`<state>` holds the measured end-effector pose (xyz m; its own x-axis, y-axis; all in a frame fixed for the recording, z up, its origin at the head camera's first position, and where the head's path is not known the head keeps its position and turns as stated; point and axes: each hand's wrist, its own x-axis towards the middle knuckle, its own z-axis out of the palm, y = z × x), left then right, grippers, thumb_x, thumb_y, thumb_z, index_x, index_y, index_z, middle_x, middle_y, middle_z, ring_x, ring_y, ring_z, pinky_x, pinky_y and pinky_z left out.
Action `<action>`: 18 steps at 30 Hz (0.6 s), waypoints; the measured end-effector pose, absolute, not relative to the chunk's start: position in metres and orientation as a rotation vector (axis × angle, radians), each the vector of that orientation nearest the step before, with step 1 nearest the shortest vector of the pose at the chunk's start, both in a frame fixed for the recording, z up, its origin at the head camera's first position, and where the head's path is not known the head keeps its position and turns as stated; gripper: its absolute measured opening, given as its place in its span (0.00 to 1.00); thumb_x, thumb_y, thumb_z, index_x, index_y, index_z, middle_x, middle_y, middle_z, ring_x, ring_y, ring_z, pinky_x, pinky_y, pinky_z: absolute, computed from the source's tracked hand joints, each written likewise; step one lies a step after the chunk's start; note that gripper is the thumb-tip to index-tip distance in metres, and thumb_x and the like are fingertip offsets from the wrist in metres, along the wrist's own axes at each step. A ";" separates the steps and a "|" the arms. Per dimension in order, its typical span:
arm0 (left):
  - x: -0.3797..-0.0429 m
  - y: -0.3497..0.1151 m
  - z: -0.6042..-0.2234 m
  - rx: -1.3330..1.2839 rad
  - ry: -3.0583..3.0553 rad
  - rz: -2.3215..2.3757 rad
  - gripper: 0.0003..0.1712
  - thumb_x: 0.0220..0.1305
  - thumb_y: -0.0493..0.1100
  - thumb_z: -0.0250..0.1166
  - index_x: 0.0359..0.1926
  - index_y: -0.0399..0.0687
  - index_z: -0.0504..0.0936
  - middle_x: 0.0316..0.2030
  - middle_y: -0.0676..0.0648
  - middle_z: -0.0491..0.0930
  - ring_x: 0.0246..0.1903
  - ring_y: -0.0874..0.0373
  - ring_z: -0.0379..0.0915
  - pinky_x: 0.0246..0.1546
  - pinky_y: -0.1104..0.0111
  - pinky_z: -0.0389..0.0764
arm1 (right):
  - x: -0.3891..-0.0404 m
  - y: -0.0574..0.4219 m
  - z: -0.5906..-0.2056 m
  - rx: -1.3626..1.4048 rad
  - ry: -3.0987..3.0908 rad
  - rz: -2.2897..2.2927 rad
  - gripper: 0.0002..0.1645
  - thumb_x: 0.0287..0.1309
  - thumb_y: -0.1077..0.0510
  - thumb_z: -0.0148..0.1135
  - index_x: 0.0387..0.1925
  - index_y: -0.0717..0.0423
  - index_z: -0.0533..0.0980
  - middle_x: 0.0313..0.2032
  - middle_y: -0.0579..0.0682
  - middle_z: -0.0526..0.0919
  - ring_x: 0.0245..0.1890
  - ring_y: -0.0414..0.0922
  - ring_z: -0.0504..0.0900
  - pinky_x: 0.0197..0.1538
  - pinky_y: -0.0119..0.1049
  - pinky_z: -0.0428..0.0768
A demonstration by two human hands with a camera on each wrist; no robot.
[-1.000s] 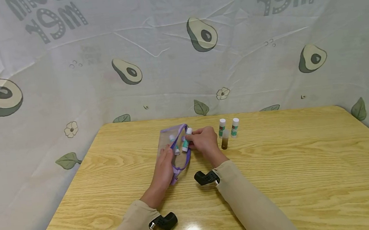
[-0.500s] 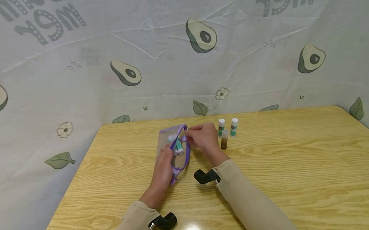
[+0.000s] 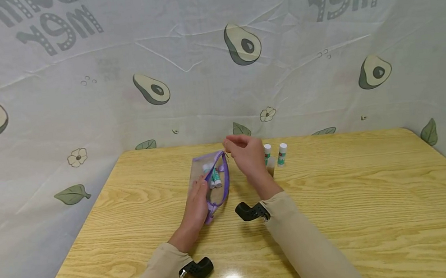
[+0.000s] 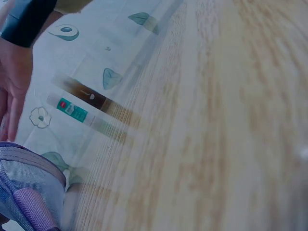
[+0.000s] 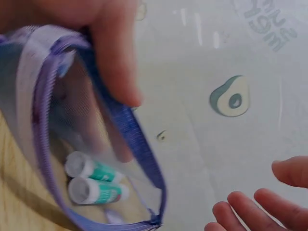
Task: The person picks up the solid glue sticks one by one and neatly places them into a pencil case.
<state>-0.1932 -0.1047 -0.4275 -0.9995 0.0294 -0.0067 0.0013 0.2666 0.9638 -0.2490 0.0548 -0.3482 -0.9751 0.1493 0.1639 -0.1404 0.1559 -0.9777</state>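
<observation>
My left hand (image 3: pixel 197 200) grips the near side of a purple-trimmed mesh zip pouch (image 3: pixel 198 166), keeping its mouth wide apart. Two white-and-green glue sticks (image 5: pixel 98 190) lie side by side inside it. My right hand (image 3: pixel 246 152) is at the far end of the pouch opening, its fingertips close to the zip end in the head view. In the right wrist view its fingers (image 5: pixel 260 204) are loosely bent with nothing between them, apart from the pouch.
Right of the pouch stand two more glue sticks (image 3: pixel 282 154), one partly behind the right hand. Near them is a brown tube with a translucent top (image 3: pixel 271 166), also partly covered. The wooden table (image 3: pixel 356 206) meets a printed cloth backdrop (image 3: pixel 201 91).
The glue stick in my right hand went into the pouch beside the other one, and the fingers let go. The right hand then rose away toward the far end. The left hand stayed.
</observation>
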 end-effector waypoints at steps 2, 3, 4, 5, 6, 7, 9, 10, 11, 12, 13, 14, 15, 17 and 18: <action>-0.193 -0.104 -0.428 0.027 2.485 1.887 0.34 0.88 0.53 0.36 0.84 0.41 0.57 0.85 0.37 0.48 0.86 0.40 0.29 0.86 0.42 0.35 | -0.246 0.056 -0.343 0.040 -2.189 1.910 0.19 0.71 0.50 0.70 0.56 0.56 0.86 0.51 0.57 0.91 0.51 0.52 0.89 0.56 0.47 0.88; -0.193 -0.104 -0.428 0.025 2.486 1.887 0.35 0.88 0.54 0.36 0.84 0.41 0.57 0.85 0.37 0.48 0.86 0.40 0.29 0.86 0.42 0.35 | -0.245 0.057 -0.341 0.065 -2.183 1.906 0.19 0.71 0.50 0.70 0.57 0.56 0.86 0.52 0.56 0.91 0.53 0.53 0.89 0.57 0.46 0.88; -0.193 -0.104 -0.429 0.024 2.486 1.888 0.35 0.88 0.54 0.36 0.84 0.41 0.57 0.85 0.37 0.48 0.86 0.40 0.29 0.86 0.42 0.35 | -0.244 0.058 -0.338 0.087 -2.177 1.908 0.20 0.71 0.50 0.70 0.58 0.55 0.86 0.54 0.56 0.90 0.54 0.53 0.88 0.57 0.45 0.88; -0.193 -0.104 -0.429 0.021 2.486 1.888 0.35 0.88 0.54 0.36 0.84 0.41 0.57 0.85 0.37 0.48 0.86 0.40 0.29 0.86 0.42 0.35 | -0.242 0.059 -0.336 0.113 -2.165 1.916 0.20 0.70 0.50 0.70 0.58 0.55 0.85 0.55 0.55 0.90 0.55 0.52 0.88 0.58 0.46 0.88; -0.192 -0.104 -0.429 0.019 2.486 1.887 0.35 0.88 0.54 0.36 0.84 0.41 0.56 0.85 0.37 0.48 0.86 0.40 0.29 0.86 0.42 0.35 | -0.240 0.059 -0.333 0.132 -2.156 1.925 0.21 0.70 0.50 0.70 0.59 0.54 0.85 0.56 0.55 0.89 0.56 0.51 0.88 0.59 0.46 0.87; -0.192 -0.104 -0.429 0.018 2.487 1.888 0.35 0.88 0.54 0.36 0.84 0.41 0.56 0.85 0.38 0.48 0.86 0.40 0.29 0.86 0.42 0.35 | -0.239 0.060 -0.331 0.154 -2.145 1.935 0.22 0.70 0.50 0.70 0.60 0.54 0.85 0.57 0.55 0.89 0.57 0.51 0.88 0.60 0.45 0.87; -0.191 -0.104 -0.429 0.015 2.487 1.885 0.35 0.88 0.54 0.36 0.84 0.41 0.56 0.85 0.38 0.48 0.87 0.40 0.29 0.86 0.42 0.35 | -0.235 0.062 -0.326 0.192 -2.130 1.950 0.23 0.70 0.50 0.70 0.62 0.53 0.84 0.58 0.55 0.89 0.58 0.50 0.87 0.59 0.43 0.86; -0.191 -0.104 -0.430 0.013 2.488 1.885 0.35 0.88 0.54 0.36 0.84 0.41 0.56 0.85 0.38 0.48 0.87 0.40 0.30 0.86 0.42 0.35 | -0.234 0.062 -0.324 0.210 -2.124 1.955 0.23 0.70 0.50 0.70 0.63 0.53 0.83 0.58 0.55 0.88 0.59 0.50 0.87 0.57 0.41 0.86; -0.191 -0.103 -0.430 0.011 2.488 1.884 0.35 0.88 0.55 0.36 0.84 0.40 0.56 0.85 0.38 0.48 0.87 0.40 0.30 0.86 0.42 0.35 | -0.232 0.063 -0.322 0.226 -2.122 1.950 0.23 0.71 0.50 0.70 0.63 0.53 0.83 0.58 0.54 0.88 0.59 0.50 0.87 0.57 0.39 0.85; -0.191 -0.103 -0.430 0.012 2.489 1.886 0.35 0.88 0.54 0.36 0.84 0.40 0.55 0.85 0.38 0.48 0.87 0.40 0.30 0.86 0.42 0.35 | -0.231 0.064 -0.321 0.241 -2.119 1.943 0.24 0.71 0.50 0.70 0.63 0.52 0.83 0.58 0.54 0.88 0.59 0.49 0.87 0.55 0.37 0.85; -0.190 -0.103 -0.430 0.013 2.491 1.885 0.35 0.88 0.54 0.36 0.84 0.40 0.55 0.85 0.38 0.48 0.87 0.40 0.30 0.86 0.42 0.35 | -0.230 0.064 -0.320 0.256 -2.115 1.938 0.24 0.71 0.50 0.70 0.64 0.53 0.83 0.58 0.54 0.88 0.59 0.49 0.87 0.55 0.36 0.84; -0.190 -0.103 -0.431 0.013 2.492 1.885 0.36 0.88 0.55 0.36 0.84 0.40 0.55 0.85 0.38 0.48 0.86 0.40 0.30 0.86 0.42 0.35 | -0.229 0.065 -0.319 0.269 -2.112 1.932 0.24 0.70 0.51 0.70 0.64 0.52 0.83 0.58 0.54 0.89 0.59 0.49 0.87 0.55 0.36 0.84; -0.190 -0.103 -0.431 0.014 2.494 1.884 0.36 0.88 0.55 0.36 0.84 0.40 0.55 0.85 0.38 0.48 0.86 0.40 0.30 0.86 0.42 0.35 | -0.228 0.065 -0.318 0.282 -2.105 1.928 0.24 0.70 0.51 0.70 0.64 0.53 0.83 0.58 0.54 0.89 0.59 0.48 0.87 0.57 0.37 0.85; -0.189 -0.103 -0.431 0.018 2.494 1.884 0.36 0.88 0.55 0.36 0.84 0.40 0.55 0.85 0.38 0.48 0.87 0.40 0.30 0.86 0.42 0.35 | -0.227 0.066 -0.316 0.304 -2.093 1.919 0.24 0.70 0.51 0.70 0.64 0.53 0.83 0.58 0.54 0.89 0.60 0.48 0.87 0.61 0.41 0.85; -0.190 -0.103 -0.431 0.019 2.496 1.884 0.35 0.88 0.55 0.36 0.84 0.40 0.55 0.85 0.39 0.48 0.87 0.40 0.30 0.86 0.42 0.35 | -0.226 0.066 -0.315 0.312 -2.087 1.919 0.24 0.70 0.52 0.70 0.64 0.54 0.82 0.58 0.54 0.89 0.60 0.48 0.87 0.63 0.43 0.85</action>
